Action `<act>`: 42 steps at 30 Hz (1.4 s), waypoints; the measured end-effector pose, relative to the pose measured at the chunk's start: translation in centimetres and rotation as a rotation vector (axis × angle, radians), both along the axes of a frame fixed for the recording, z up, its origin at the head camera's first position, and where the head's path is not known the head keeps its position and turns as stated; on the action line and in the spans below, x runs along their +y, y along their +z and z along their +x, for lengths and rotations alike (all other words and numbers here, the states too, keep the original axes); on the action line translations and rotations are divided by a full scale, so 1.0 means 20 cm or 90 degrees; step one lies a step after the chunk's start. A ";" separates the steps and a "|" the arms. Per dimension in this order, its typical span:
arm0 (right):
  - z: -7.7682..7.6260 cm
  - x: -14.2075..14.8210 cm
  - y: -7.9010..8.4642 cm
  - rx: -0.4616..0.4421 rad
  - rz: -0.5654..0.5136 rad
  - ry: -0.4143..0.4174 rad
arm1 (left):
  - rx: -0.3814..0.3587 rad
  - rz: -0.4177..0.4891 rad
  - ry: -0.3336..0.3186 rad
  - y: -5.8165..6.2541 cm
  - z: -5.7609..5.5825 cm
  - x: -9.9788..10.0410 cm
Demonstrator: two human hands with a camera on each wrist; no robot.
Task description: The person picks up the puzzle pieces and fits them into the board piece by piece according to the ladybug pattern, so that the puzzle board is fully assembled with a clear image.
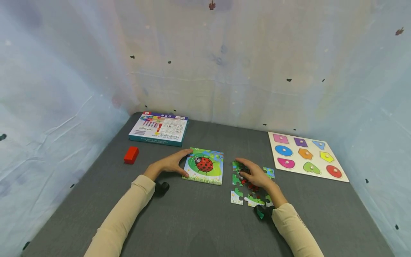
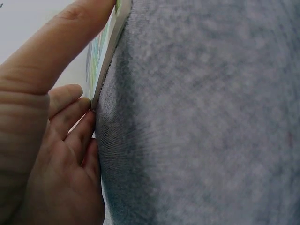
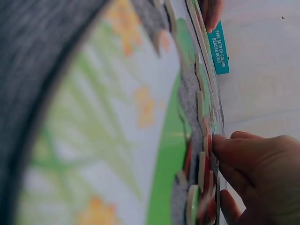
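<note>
A square ladybug puzzle board (image 1: 204, 165) lies on the grey table. My left hand (image 1: 171, 163) holds it at its left side, the thumb by the near corner and the fingers by the far one; the left wrist view shows this hand (image 2: 56, 140) against the board's edge. To its right lie several loose ladybug puzzle pieces (image 1: 237, 197), somewhat apart. Over them is my right hand (image 1: 257, 175), its thumb and index finger spread and touching pieces at the upper left of the group. This hand hides some pieces. In the right wrist view, the right hand's fingertips (image 3: 225, 147) meet the pieces' edges.
A flat box (image 1: 158, 128) stands at the back left, with a red block (image 1: 131, 155) in front of it. At the right lies a shape board (image 1: 300, 155) with coloured knobbed shapes. A pale sheet (image 1: 212, 71) hangs behind the table.
</note>
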State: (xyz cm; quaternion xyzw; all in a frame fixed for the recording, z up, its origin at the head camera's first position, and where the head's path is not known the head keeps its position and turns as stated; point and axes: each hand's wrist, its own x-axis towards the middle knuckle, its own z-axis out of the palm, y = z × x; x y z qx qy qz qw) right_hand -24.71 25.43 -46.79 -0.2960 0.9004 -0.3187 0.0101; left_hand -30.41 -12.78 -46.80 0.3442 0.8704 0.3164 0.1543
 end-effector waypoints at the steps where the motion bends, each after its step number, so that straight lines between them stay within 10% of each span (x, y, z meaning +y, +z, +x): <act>1: 0.00 0.00 0.00 0.007 -0.003 0.004 | -0.001 0.000 0.000 0.00 0.00 0.00; 9: 0.00 0.00 -0.02 0.114 -0.029 0.028 | 0.002 -0.006 -0.001 0.00 0.00 0.00; 22: -0.02 -0.01 -0.02 0.074 0.007 -0.021 | -0.004 -0.004 0.000 0.00 0.00 0.00; 42: -0.05 -0.30 0.15 0.107 -0.037 0.059 | 0.056 -0.016 -0.008 -0.03 -0.01 -0.01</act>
